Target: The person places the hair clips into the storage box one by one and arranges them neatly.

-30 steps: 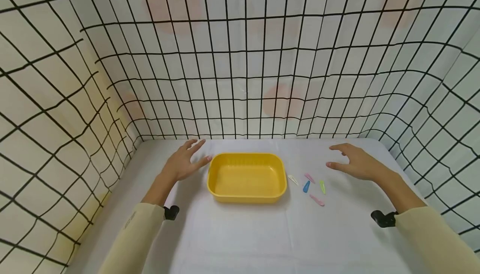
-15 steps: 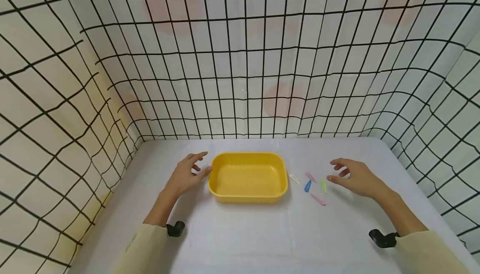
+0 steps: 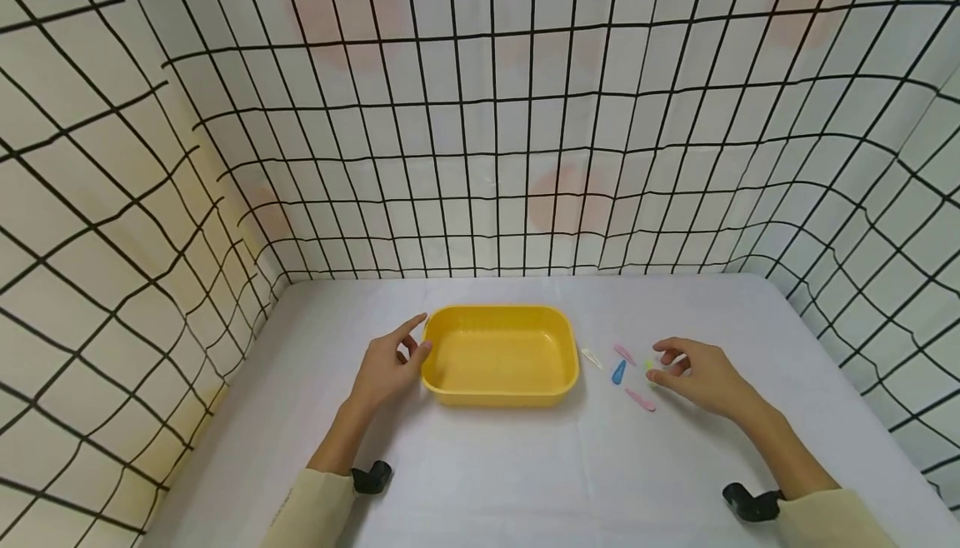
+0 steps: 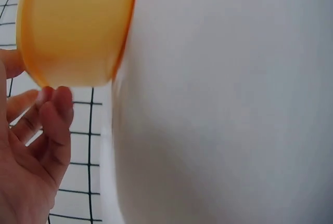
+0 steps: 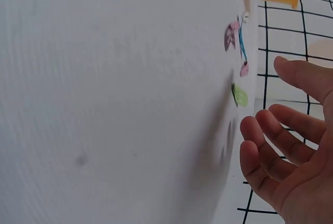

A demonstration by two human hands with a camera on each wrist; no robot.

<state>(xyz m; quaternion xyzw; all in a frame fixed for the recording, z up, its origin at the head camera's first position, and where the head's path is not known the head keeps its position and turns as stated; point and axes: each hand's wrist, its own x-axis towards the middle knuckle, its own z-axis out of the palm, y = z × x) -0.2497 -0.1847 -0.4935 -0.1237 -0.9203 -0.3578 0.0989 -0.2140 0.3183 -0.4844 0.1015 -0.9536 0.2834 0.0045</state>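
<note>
A yellow plastic basin (image 3: 500, 398) stands on the white cloth. At its left end is my left hand (image 3: 386, 371), thumb tip overlapping the rim and index finger reaching along the outside. In the left wrist view, the fingers bend loosely just off the basin's wall (image 4: 78, 31). My right hand (image 3: 701, 375) hovers over the lime green hair clip (image 3: 649, 365), which its fingertips partly cover in the head view. The right wrist view shows a gap between thumb and fingers, with the green clip (image 5: 240, 95) apart from them on the cloth.
Left of the right hand lie a blue hair clip (image 3: 618, 372), two pink hair clips (image 3: 641, 400) and a pale cream one (image 3: 592, 358) close to the basin. Black wire grid (image 3: 495, 198) walls in the white table (image 3: 480, 481) at the back and both sides.
My left hand has moved right and nearer, up to the basin's left rim. My right hand has come down and nearer, over the green hair clip. Basin and clips hold their arrangement.
</note>
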